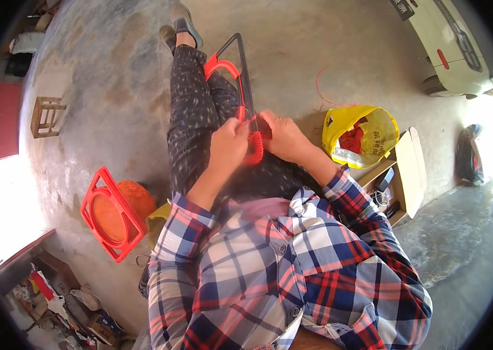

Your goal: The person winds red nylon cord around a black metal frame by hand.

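Across my lap lies a dark metal tube frame (247,76), bent at its far end. A curved red band (223,64) joins it, and a tight red wrapping (255,149) covers its near part. My left hand (230,140) is closed at the left of the frame, fingers pinching a thin red cord (249,121) beside the wrapping. On the other side, my right hand (283,135) is closed on the same cord, close against the tube. The fingertips nearly meet, and they hide part of the cord and frame.
At right stands a yellow bag (335,129) with red material (351,139) inside, beside an open cardboard box (411,172). A loose red strand (319,87) lies on the floor. To the left are a red-orange plastic frame (115,216) and a small wooden stool (45,116). A white vehicle (442,44) stands at upper right.
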A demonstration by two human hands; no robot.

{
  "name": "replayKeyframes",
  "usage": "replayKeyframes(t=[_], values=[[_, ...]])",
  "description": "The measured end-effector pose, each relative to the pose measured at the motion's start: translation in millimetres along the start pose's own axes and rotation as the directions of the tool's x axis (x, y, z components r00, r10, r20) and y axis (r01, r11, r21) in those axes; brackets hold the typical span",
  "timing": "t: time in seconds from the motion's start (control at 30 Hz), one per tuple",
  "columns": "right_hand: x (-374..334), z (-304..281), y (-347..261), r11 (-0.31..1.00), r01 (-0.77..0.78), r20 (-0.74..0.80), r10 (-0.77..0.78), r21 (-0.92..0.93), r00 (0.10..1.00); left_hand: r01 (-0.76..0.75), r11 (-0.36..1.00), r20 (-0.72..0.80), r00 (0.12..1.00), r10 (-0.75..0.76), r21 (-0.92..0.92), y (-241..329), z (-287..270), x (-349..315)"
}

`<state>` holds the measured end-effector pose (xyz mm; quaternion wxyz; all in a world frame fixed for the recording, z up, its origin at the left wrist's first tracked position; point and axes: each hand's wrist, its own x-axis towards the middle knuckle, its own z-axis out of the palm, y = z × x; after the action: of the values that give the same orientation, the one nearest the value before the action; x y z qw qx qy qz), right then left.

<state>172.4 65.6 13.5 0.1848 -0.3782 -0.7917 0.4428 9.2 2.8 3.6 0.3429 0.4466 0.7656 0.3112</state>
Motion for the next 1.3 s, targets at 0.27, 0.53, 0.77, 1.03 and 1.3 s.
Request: replayKeyframes(t=[0.27,0.53,0.77,1.03,1.3], values=[[-3.2,-25.4,-23.9,0.942,0.209,-0.266,-0.138,0.262,0.954,0.095,0.773,0.07,0.995,-0.065,-0.627,53.6,-35.3,-9.8],[-19.4,-86.5,-26.3,0.324,0.239,-0.297,0.144,0.915,0.944,0.222,0.734,0.227,0.969,-0.094,-0.642,45.6,-23.5,5.4],[-95.3,-158.4,-44.8,0.34,0.211,-0.234,0.029,0.917,0.972,0.329,0.59,0.217,0.942,-0.255,-0.737,14.8,12.6,19.6],[-122.1,-182.0,22.2,0.257,0.302,-0.371,0.289,0.918,0.883,0.322,0.55,0.281,0.946,-0.159,-0.77,2.2,13.2,16.7],[-80.5,-38.3,25.8,0.341,-0.323,0.301,0.118,0.883,0.946,-0.59,0.796,0.23,0.763,0.604,-0.135,61.4,-2.3,-42.3]])
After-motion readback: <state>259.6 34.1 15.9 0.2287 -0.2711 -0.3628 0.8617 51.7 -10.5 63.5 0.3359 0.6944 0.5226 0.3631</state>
